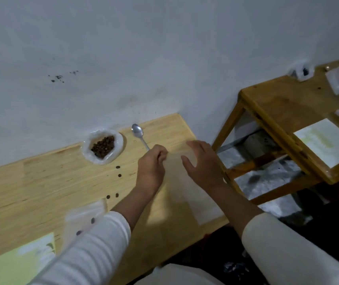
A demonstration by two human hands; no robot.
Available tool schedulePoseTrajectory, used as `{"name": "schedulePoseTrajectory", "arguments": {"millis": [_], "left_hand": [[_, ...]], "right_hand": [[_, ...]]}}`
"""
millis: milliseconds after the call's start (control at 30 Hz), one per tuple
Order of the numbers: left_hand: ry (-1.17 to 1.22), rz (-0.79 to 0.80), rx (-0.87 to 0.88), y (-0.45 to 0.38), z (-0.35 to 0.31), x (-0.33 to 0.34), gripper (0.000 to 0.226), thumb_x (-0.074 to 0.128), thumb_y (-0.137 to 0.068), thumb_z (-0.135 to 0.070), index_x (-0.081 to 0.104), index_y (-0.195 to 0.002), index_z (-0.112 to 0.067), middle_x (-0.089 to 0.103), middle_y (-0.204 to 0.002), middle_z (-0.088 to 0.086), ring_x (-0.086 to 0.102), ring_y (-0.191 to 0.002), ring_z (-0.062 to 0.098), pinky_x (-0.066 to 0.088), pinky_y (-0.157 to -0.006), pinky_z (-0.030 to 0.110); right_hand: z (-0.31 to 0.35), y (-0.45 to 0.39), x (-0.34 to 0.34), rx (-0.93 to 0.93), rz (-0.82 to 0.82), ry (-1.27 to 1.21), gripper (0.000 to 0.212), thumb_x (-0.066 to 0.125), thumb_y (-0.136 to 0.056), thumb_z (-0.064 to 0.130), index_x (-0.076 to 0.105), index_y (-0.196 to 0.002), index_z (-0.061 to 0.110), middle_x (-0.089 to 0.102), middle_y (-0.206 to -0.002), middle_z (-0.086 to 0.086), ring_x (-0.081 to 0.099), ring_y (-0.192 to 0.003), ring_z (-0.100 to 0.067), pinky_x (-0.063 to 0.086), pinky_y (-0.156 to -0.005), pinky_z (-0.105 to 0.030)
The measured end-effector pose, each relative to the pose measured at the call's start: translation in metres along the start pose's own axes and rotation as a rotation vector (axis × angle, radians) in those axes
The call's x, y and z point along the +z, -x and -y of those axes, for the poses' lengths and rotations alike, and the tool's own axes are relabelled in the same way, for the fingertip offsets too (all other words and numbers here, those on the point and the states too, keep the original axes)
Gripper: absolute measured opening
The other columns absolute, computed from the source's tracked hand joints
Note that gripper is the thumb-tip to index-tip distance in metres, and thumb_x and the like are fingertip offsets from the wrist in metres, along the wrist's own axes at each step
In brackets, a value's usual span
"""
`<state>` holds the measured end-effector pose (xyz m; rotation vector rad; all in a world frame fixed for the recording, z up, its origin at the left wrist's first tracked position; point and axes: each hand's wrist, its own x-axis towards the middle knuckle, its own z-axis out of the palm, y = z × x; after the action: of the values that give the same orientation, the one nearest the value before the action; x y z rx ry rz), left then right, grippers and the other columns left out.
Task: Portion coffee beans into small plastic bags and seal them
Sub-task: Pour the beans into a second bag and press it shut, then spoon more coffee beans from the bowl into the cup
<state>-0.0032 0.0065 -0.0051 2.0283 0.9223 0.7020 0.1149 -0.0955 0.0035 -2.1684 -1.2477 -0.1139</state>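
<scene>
The left hand (151,163) pinches the empty plastic bag's (182,188) mouth; the right hand (202,163) lies flat-fingered on it. Opening looks underway. Next likely calls for the spoon (138,132) and beans (102,146).

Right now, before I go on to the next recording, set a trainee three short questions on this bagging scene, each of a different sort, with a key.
1. True or false: the spoon is in the person's right hand.
2. Multiple choice: the open bag of coffee beans lies (a) on the stool, (b) on the table by the wall, (c) in the left hand.
3. What do both hands work on?

Key
1. False; it lies on the table.
2. b
3. A clear plastic bag; the left hand pinches its top edge, the right rests on it with straight fingers.
</scene>
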Motion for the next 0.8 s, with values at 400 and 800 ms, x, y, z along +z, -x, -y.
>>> {"name": "schedulePoseTrajectory", "arguments": {"millis": [400, 800], "left_hand": [[0.412, -0.391, -0.368, -0.006, -0.007, -0.146, 0.024, 0.068, -0.083, -0.035, 0.059, -0.102, -0.024, 0.068, -0.089, -0.011, 0.062, -0.078, -0.008, 0.048, -0.077, 0.011], [0.828, -0.270, -0.456, 0.025, 0.041, -0.220, 0.016, 0.066, -0.086, -0.013, 0.068, -0.093, -0.027, 0.073, -0.091, -0.003, 0.069, -0.085, 0.007, 0.055, -0.081, 0.029]], "right_hand": [[0.166, -0.031, 0.027, 0.047, -0.030, -0.514, 0.013, 0.065, -0.085, 0.012, 0.073, -0.095, 0.011, 0.073, -0.091, 0.002, 0.062, -0.082, 0.000, 0.043, -0.071, -0.004], [0.248, -0.008, 0.070, 0.141, 0.257, -0.768, 0.033, 0.071, -0.081, 0.020, 0.068, -0.114, 0.017, 0.071, -0.108, 0.003, 0.067, -0.097, -0.005, 0.054, -0.089, -0.025]]}}
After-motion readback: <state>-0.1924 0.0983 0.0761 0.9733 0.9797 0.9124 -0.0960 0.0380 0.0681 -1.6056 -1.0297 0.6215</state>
